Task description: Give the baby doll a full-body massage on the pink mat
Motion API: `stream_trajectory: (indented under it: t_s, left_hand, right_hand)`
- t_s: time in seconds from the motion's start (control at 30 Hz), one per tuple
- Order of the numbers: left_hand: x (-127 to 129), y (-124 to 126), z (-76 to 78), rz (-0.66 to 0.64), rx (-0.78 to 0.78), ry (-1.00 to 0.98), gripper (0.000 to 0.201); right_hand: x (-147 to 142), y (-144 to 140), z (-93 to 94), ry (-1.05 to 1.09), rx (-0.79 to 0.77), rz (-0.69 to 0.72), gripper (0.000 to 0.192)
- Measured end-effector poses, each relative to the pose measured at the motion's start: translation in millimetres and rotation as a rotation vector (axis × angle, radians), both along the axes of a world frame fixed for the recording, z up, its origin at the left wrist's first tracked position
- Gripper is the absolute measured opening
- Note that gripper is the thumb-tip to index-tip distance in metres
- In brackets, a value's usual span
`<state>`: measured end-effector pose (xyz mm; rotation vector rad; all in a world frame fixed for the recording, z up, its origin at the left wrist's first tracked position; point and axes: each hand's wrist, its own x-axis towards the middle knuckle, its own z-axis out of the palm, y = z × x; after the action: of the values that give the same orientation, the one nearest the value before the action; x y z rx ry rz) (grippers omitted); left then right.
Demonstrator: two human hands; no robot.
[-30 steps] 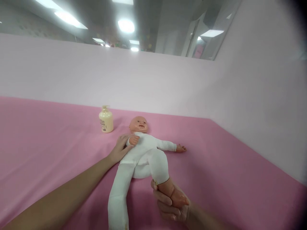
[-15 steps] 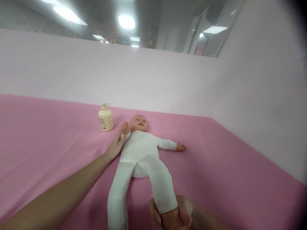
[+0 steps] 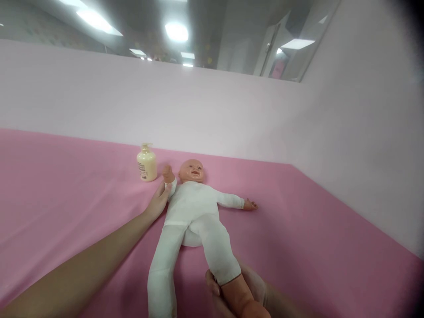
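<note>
1. A pink worktop [image 3: 66, 176] runs back to a pale pink wall [image 3: 198, 110], with a second wall closing in along the right side and ceiling lights showing above.
2. The left hand [image 3: 159, 201] reaches far out and closes its fingers on the doll's [image 3: 190, 205] near arm just below its little fist, which is lifted beside the head.
3. The right hand [image 3: 241, 293] sits at the bottom edge of the view, curled around the doll's bare foot and ankle, with that leg raised off the worktop.
4. The doll lies on its back in a white suit, head toward the back wall, its other arm stretched out flat to the right and its other leg lying straight toward the person.
5. Judging by the grips, a limb-moving step is in hand; any next move calls for a gentle, steady hold on soft limbs.
6. A cream pump bottle [image 3: 146, 163] stands just beside the raised fist, so room there is tight. To the left and right of the doll the worktop lies open; the back wall is near the head.
</note>
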<state>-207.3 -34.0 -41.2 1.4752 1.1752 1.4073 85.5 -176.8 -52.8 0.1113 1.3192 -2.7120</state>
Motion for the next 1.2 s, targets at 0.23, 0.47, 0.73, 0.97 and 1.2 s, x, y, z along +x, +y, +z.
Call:
stream_trajectory:
  t_s: [0.23, 0.47, 0.73, 0.97, 1.2]
  left_hand:
    - [-0.7, 0.7, -1.0, 0.002, -0.010, -0.007, 0.060]
    - [0.2, -0.2, 0.6, -0.013, 0.005, 0.002, 0.060]
    - [0.4, -1.9, 1.9, -0.027, -0.022, -0.011, 0.060]
    - [1.0, -1.7, 2.7, -0.020, -0.020, -0.003, 0.060]
    - [1.1, -2.3, 3.2, -0.038, -0.035, -0.019, 0.063]
  right_hand:
    - [-7.2, -5.5, -2.9, -0.061, -0.097, -0.159, 0.048]
    - [-24.9, -8.4, -12.6, -0.139, -0.183, -0.334, 0.059]
    - [-28.4, -8.6, -22.6, -0.182, -0.238, -0.325, 0.051]
    - [-27.4, -19.9, -22.2, -0.099, -0.257, -0.357, 0.058]
    - [-22.6, -24.0, -21.2, -0.151, -0.310, -0.360, 0.049]
